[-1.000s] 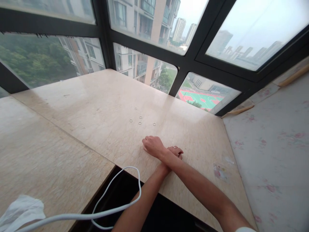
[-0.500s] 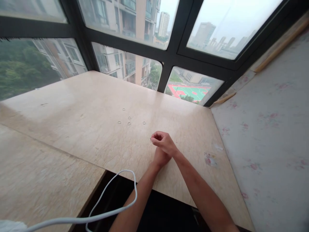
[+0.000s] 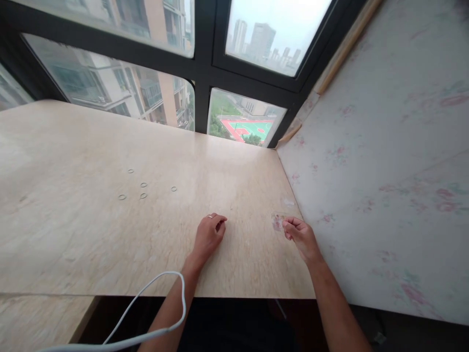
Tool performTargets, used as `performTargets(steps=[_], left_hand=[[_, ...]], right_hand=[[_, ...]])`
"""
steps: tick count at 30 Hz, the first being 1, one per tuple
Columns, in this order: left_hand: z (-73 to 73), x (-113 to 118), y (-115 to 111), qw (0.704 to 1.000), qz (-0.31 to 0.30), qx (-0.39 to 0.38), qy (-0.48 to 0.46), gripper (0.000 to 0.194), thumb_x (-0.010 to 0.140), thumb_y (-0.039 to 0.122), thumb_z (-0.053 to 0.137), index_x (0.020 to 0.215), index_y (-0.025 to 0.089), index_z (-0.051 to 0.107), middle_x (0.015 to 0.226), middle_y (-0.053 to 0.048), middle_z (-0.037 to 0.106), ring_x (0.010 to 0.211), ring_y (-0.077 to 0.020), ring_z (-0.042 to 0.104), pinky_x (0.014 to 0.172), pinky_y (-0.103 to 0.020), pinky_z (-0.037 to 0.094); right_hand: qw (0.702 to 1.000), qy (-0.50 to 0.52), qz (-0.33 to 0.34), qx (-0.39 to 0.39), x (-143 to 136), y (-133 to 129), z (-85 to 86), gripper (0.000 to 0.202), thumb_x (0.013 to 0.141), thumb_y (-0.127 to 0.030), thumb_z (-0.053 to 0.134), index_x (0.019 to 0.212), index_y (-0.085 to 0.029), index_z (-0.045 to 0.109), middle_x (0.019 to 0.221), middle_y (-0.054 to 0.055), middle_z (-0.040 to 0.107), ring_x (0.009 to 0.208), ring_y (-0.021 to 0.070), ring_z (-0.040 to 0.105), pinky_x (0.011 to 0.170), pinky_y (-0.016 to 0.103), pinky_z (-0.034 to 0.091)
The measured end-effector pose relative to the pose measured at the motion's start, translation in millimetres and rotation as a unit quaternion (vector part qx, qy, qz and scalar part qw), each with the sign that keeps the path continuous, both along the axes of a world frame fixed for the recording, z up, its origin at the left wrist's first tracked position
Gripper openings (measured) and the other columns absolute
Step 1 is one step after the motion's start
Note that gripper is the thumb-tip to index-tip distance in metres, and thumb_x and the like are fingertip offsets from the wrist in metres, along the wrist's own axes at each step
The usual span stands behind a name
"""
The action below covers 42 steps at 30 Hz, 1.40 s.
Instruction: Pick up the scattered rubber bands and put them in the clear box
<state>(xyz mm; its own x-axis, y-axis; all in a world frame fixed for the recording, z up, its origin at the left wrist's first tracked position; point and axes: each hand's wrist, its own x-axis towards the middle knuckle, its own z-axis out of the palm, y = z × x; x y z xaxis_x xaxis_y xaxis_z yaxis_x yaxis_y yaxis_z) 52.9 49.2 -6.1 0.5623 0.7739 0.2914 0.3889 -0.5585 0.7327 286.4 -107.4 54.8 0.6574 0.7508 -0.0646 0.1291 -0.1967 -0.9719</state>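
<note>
My left hand (image 3: 210, 233) rests on the tabletop with its fingers curled in and the thumb near them. I see nothing between them. A thin shiny ring (image 3: 209, 216) is on one of its fingers. Further right, my right hand (image 3: 300, 238) pinches the edge of a small clear plastic packet (image 3: 277, 221) with pinkish print. The packet's right side is hidden behind the fingertips. Several thin rings lie apart on the table to the left of my left hand, among them one ring (image 3: 174, 188) nearest to it and another ring (image 3: 122, 197) at the far left.
The pale marble-patterned tabletop (image 3: 242, 264) ends at a floral-papered wall (image 3: 366, 210) on the right and dark-framed windows (image 3: 205, 73) behind. A small clear scrap (image 3: 288, 202) lies beyond the packet. A white cable (image 3: 161, 274) loops over my left forearm.
My right hand has left its place over my left hand, moved right and taken hold of the packet. The view has turned right. My left hand is now uncovered.
</note>
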Motion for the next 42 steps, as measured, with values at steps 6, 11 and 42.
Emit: performTargets(steps=[6,11,42], left_hand=[[0.3,0,1,1.000,0.001,0.000,-0.002,0.015,0.083,0.017,0.050,0.087,0.019,0.064,0.085,-0.004,0.067,0.081,-0.0188,0.060,0.076,-0.034,0.047],[3.7,0,1,1.000,0.006,-0.020,-0.001,0.016,0.083,0.021,0.049,0.087,0.019,0.064,0.087,-0.004,0.067,0.082,-0.0188,0.061,0.075,-0.033,0.048],[8.0,2,3,0.997,0.042,-0.071,-0.005,0.020,0.084,0.032,0.050,0.087,0.020,0.066,0.085,-0.004,0.068,0.076,-0.0170,0.063,0.069,-0.030,0.050]], right_hand=[[0.997,-0.063,-0.044,-0.026,33,-19,5.2,0.031,0.066,-0.046,0.069,0.069,-0.017,0.061,0.050,-0.005,0.046,0.045,0.0078,0.037,0.043,0.021,0.027],[0.992,-0.113,-0.019,-0.054,47,-16,0.3,0.030,0.070,-0.045,0.065,0.071,-0.016,0.061,0.061,0.000,0.056,0.053,0.0107,0.047,0.048,0.022,0.035],[0.862,-0.446,0.184,-0.155,69,25,-0.5,0.019,0.087,-0.025,0.051,0.075,-0.020,0.065,0.073,0.002,0.062,0.069,0.0153,0.056,0.064,0.025,0.038]])
